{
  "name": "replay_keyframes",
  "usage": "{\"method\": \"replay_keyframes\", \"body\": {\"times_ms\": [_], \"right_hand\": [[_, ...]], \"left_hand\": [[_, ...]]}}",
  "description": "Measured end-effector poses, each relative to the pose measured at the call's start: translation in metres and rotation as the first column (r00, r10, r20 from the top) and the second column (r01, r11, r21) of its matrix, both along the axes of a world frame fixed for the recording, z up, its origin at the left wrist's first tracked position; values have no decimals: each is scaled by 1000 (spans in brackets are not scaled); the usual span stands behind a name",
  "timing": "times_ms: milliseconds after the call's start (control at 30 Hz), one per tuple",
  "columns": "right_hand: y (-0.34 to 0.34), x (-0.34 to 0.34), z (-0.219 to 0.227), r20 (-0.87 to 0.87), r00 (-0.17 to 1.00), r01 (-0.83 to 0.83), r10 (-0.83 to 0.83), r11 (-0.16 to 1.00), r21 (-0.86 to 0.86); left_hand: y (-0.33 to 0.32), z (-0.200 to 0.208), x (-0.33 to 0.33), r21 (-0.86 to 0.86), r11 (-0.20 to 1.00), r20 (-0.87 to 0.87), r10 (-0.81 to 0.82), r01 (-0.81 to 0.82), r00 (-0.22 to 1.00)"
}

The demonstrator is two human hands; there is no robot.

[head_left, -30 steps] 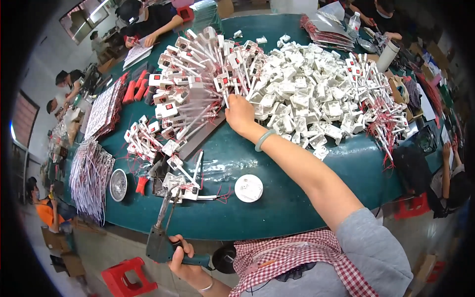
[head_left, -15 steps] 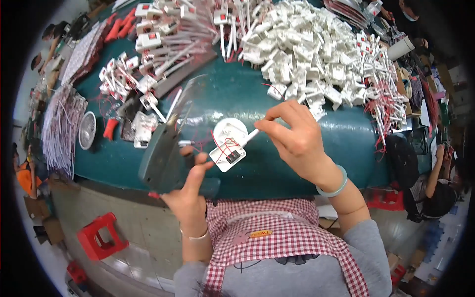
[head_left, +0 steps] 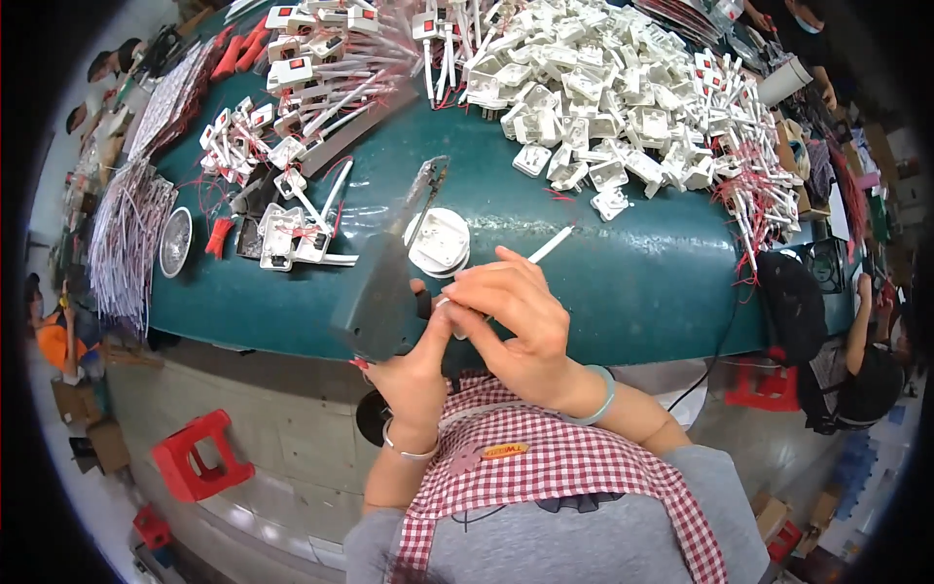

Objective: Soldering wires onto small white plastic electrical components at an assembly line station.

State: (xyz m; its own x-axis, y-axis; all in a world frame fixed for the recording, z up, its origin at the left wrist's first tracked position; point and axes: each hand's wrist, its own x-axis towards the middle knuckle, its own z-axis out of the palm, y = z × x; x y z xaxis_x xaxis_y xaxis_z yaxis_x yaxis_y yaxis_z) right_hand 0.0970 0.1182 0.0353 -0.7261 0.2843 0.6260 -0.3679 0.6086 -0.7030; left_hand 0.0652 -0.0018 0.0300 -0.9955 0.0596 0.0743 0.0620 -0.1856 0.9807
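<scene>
My left hand (head_left: 411, 375) is closed round a dark grey gun-shaped tool (head_left: 377, 302) with a long narrow front end pointing away from me. Its thumb and fingertips meet those of my right hand (head_left: 520, 326) over the near edge of the table. My right hand is closed on a white plastic housing, mostly hidden by the fingers. A white tube (head_left: 552, 245) sticks out past that hand on the far side. Just beyond the hands lies a round white disc-shaped piece (head_left: 440, 241), partly behind the tool's front end.
A large heap of white plastic housings (head_left: 593, 97) lies at the back. Switch pieces with red wires (head_left: 759, 185) are piled right, others (head_left: 292, 73) back left. A metal bowl (head_left: 175, 243) and white box-shaped parts (head_left: 282, 234) sit left. A red stool (head_left: 199, 457) stands on the floor.
My right hand has brought the white housing off the round piece, toward me and left, to my left hand. The grey tool has shifted to the right.
</scene>
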Motion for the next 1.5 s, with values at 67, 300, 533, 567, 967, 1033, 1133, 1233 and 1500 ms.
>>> {"method": "replay_keyframes", "body": {"times_ms": [67, 300, 533, 567, 967, 1033, 1133, 1233, 1500], "right_hand": [[0, -1, -8, -53, 998, 22, -24, 999, -31], [24, -7, 4, 71, 997, -17, 33, 977, -213], [49, -14, 29, 324, 913, -225, 248, 968, -107], [52, -20, 27, 328, 913, -222, 245, 969, -106], [39, -52, 11, 477, 874, -32, 94, 990, -137], [39, -54, 10, 487, 870, -29, 80, 993, -111], [35, -59, 6, 438, 897, -22, 61, 995, -93], [32, -60, 3, 396, 916, -23, 59, 995, -93], [26, -58, 6, 392, 919, 15, -29, 999, 38]], "left_hand": [[4, -1, 2, 32, 999, 33, 8, -9, 999], [12, -10, -26, -35, 998, -13, 47, -47, 999], [10, -18, -57, -194, 981, -43, 9, -17, 999], [10, -18, -58, -192, 981, -40, 6, -14, 999], [10, -15, -65, -206, 979, 2, -3, 3, 1000], [10, -14, -65, -194, 981, 23, -2, 6, 1000], [9, -13, -65, -204, 979, -2, -9, 9, 1000], [7, -15, -65, -213, 977, -10, -17, 14, 1000], [-7, -17, -50, -181, 981, -59, 56, -66, 997]]}}
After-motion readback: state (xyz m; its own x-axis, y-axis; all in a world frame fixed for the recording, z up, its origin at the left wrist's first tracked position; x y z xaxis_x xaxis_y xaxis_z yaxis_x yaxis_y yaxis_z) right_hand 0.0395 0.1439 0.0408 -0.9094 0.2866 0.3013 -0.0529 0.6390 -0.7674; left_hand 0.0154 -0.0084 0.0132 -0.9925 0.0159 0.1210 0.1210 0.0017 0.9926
